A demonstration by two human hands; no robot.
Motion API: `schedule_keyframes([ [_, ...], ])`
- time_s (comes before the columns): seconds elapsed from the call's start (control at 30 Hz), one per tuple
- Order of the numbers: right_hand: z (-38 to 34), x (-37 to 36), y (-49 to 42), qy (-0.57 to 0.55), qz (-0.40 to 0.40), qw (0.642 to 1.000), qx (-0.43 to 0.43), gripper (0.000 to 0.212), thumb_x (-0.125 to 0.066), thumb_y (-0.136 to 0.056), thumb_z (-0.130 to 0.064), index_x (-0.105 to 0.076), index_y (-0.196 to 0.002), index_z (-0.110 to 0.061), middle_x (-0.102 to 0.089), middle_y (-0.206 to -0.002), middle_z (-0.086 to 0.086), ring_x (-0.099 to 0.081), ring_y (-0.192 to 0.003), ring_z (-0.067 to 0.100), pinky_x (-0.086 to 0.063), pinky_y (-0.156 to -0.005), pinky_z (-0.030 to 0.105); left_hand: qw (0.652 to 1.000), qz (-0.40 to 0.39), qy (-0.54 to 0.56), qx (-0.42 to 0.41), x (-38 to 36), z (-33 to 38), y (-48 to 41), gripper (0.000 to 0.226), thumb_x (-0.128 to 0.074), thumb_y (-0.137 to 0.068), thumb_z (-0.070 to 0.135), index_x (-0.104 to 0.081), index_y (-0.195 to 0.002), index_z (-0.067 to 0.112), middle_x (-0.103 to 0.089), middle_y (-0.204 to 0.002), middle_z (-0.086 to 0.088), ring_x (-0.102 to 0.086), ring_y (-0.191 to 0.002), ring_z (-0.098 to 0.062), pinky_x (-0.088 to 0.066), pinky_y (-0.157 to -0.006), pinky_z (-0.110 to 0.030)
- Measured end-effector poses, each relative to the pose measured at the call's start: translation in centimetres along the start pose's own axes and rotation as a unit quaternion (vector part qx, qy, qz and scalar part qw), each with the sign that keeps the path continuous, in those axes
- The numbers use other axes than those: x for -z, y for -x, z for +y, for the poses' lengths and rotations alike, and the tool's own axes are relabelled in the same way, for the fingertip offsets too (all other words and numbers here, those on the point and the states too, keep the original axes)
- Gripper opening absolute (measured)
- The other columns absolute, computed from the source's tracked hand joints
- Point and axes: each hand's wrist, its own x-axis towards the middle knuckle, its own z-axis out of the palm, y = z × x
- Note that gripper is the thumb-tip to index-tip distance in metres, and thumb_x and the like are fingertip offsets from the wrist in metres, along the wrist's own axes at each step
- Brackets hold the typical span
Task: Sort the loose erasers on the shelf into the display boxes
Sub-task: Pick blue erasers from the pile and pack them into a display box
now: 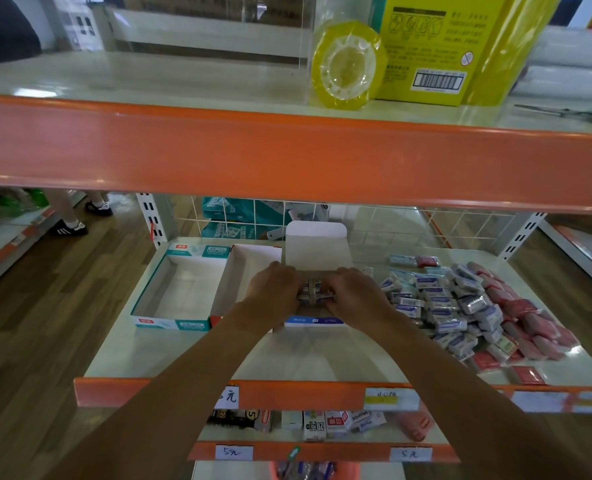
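My left hand (275, 284) and my right hand (353, 289) meet over the blue-fronted display box (313, 321), whose white lid (317, 245) stands up behind. Between them they grip a small bunch of blue-and-white erasers (314, 293), pressed together from both sides inside the box. To the left stand a red-cornered display box (240, 268) and a teal display box (180, 289), both showing bare white insides. On the right of the shelf (190, 355) lies a heap of loose blue-and-white erasers (439, 306) with loose red erasers (529, 327) beyond it.
An orange shelf edge (287, 157) hangs overhead, carrying a yellow tape roll (348, 65) and a yellow package (436, 50). Lower shelves hold small stationery packs (322, 424) behind price tags. A person's feet (80, 220) stand in the aisle at far left. A wire grid backs the shelf.
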Motion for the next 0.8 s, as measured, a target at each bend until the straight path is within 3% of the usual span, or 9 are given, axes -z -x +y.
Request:
schedule_keyframes([
  [0.33,-0.2,0.0,-0.1,-0.025,0.008,1.000,-0.003,0.021,-0.072,-0.080,-0.031,-0.067,-0.098,-0.021,-0.061,-0.094,0.002,-0.058,-0.088,0.022,-0.046,-0.078,0.036,1.000,-0.002,-0.005,-0.006,0.2,0.1,-0.1,0.028,-0.062,-0.090,0.035,-0.066,-0.111,0.017,-0.066,-0.110,-0.005,-0.062,-0.096,-0.021,-0.052,-0.089,-0.032],
  [0.5,0.2,-0.2,0.0,-0.028,0.024,0.999,0.019,0.022,-0.065,-0.085,-0.033,-0.069,-0.102,-0.019,-0.064,-0.096,0.003,-0.058,-0.087,0.022,-0.043,-0.076,0.031,1.000,-0.016,-0.019,-0.010,0.4,0.3,-0.1,0.029,-0.063,-0.089,0.034,-0.065,-0.112,0.016,-0.066,-0.111,-0.005,-0.062,-0.098,-0.022,-0.051,-0.091,-0.033],
  [0.67,0.7,0.1,0.8,0.000,0.084,0.996,0.024,0.023,-0.054,-0.092,-0.033,-0.070,-0.098,-0.017,-0.067,-0.095,0.003,-0.053,-0.091,0.021,-0.042,-0.078,0.032,0.998,-0.003,-0.056,-0.013,1.7,1.0,-0.6,0.033,-0.058,-0.091,0.037,-0.061,-0.115,0.015,-0.063,-0.111,-0.006,-0.061,-0.098,-0.022,-0.049,-0.090,-0.034],
  [0.8,1.5,1.7,1.9,-0.012,0.125,0.992,-0.001,0.020,-0.059,-0.091,-0.030,-0.071,-0.100,-0.016,-0.067,-0.098,0.003,-0.054,-0.096,0.024,-0.040,-0.079,0.034,0.995,0.053,-0.084,-0.018,2.7,2.9,-0.9,0.026,-0.052,-0.094,0.035,-0.061,-0.111,0.017,-0.059,-0.105,-0.004,-0.053,-0.097,-0.019,-0.046,-0.088,-0.034],
])
